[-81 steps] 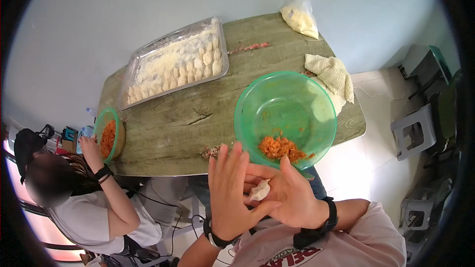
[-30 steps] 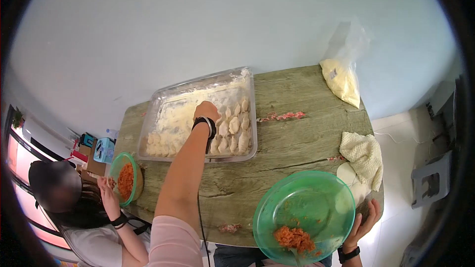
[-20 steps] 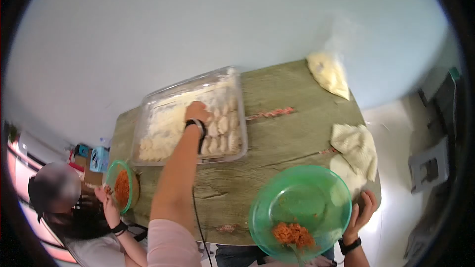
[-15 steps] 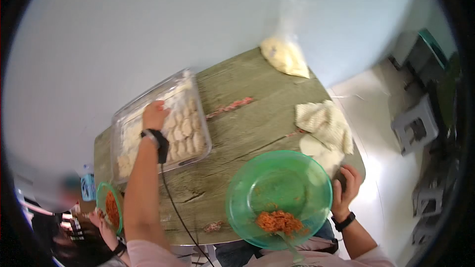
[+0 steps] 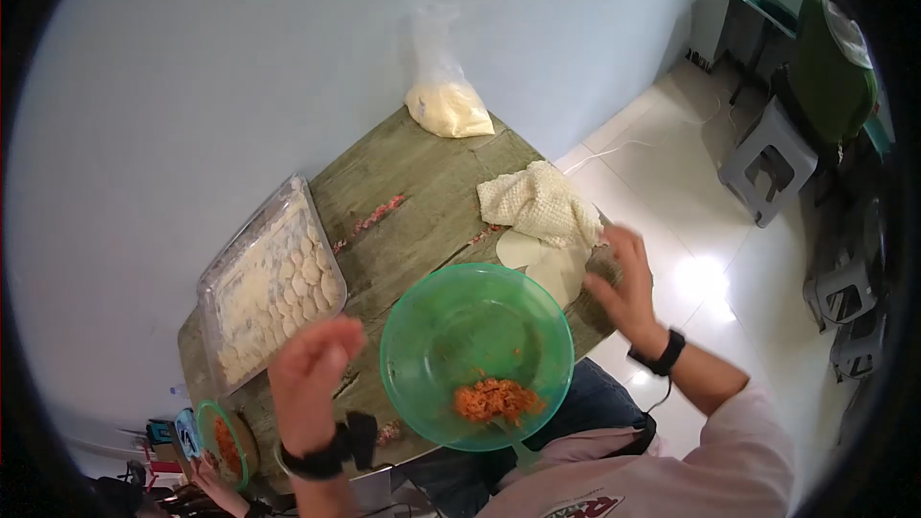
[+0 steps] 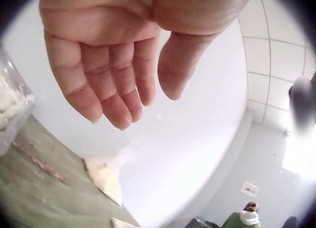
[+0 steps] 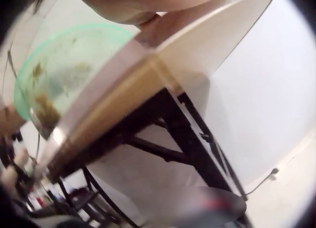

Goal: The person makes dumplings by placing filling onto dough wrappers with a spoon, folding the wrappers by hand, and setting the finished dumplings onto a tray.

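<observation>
My left hand (image 5: 312, 379) hangs between the dumpling tray (image 5: 216, 312) and the green bowl (image 5: 403, 307), holding nothing; the left wrist view shows the same hand (image 6: 106, 55) with relaxed, slightly bent fingers. Rows of pale dumplings (image 5: 299, 278) lie in the floury tray. Orange filling (image 5: 494, 401) sits low in the bowl, with a utensil handle (image 5: 526, 454) at its near rim. My right hand (image 5: 633, 293), thumb and fingers spread, is at the table's right edge beside round flat wrappers (image 5: 556, 273); contact cannot be told. Only part of this hand (image 7: 153, 5) shows in the right wrist view.
A cream cloth (image 5: 542, 203) partly covers the wrappers. A bag of yellowish powder (image 5: 449, 110) stands at the table's far corner. At lower left another person's hand (image 5: 219, 487) is near a second bowl of filling (image 5: 225, 446). Grey stools (image 5: 767, 163) stand on the right.
Earlier both hands were around a dumpling; then my left hand reached into the tray, and it has since withdrawn empty. My right hand moved to the wrappers. The head view has turned rightward.
</observation>
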The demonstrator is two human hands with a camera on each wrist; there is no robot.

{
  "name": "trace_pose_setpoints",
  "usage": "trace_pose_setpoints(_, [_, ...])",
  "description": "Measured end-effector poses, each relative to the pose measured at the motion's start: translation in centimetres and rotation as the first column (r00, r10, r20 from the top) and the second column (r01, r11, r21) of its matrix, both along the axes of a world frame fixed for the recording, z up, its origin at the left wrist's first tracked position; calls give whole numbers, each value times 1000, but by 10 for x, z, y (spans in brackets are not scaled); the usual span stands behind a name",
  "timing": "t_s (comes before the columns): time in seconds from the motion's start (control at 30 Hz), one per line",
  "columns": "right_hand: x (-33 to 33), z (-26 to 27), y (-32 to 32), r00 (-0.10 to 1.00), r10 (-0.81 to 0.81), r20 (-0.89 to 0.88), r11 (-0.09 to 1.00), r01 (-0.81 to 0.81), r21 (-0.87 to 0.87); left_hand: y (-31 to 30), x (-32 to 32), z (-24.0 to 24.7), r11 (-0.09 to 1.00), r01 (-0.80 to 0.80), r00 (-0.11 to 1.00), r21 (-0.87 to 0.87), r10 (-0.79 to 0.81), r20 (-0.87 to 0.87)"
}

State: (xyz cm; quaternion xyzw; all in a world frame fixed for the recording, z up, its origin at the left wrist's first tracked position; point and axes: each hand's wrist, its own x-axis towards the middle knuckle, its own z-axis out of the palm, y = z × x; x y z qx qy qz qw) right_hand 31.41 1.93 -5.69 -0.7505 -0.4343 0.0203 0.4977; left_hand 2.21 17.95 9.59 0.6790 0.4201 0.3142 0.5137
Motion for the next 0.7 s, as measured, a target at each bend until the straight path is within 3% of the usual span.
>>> trace_pose_setpoints(0.03, [12,15,10,1000,-6,-19,999,6,-32,-17,-7,-4,998,50,996,-35,-47,82])
trace_pose_setpoints(0.13, [44,32,48,999,-47,3,990,47,-130,-59,-16,-12,991,66,993,-119,-53,107])
trace_pose_setpoints(0.2, [68,21,74,977,176,118,805,-74,-588,-77,-26,-20,989,69,995,-127,-59,85])
trace_pose_setpoints(0.33, [76,28,108,966,226,126,892,-154,-425,-102,-34,-33,993,87,996,-79,-85,30])
trace_pose_setpoints(0.37, [74,27,113,968,247,44,943,-230,-240,-106,-35,-31,974,47,991,-220,-18,133])
trace_pose_setpoints(0.4, [73,24,117,959,280,-33,959,-281,-39,-109,-36,-33,975,44,991,-219,-15,131])
trace_pose_setpoints(0.43, [70,19,117,941,317,-116,948,-320,-2,-111,-37,-35,985,44,995,-168,-28,95])
trace_pose_setpoints(0.53, [64,12,95,978,183,-100,983,-184,2,-122,-46,-39,992,19,1000,-126,-17,14])
trace_pose_setpoints(0.57, [64,16,83,985,130,-117,980,-145,-133,-127,-48,-41,990,-12,999,-142,7,-34])
trace_pose_setpoints(0.6, [67,10,76,985,131,-112,979,-147,-141,-130,-48,-45,989,-13,1000,-148,9,-28])
trace_pose_setpoints(0.67, [69,-2,63,952,305,-13,872,-285,-398,-137,-49,-52,982,-20,995,-190,39,94])
trace_pose_setpoints(0.7, [64,7,59,934,355,42,857,-307,-415,-139,-49,-55,981,-16,995,-196,35,95])
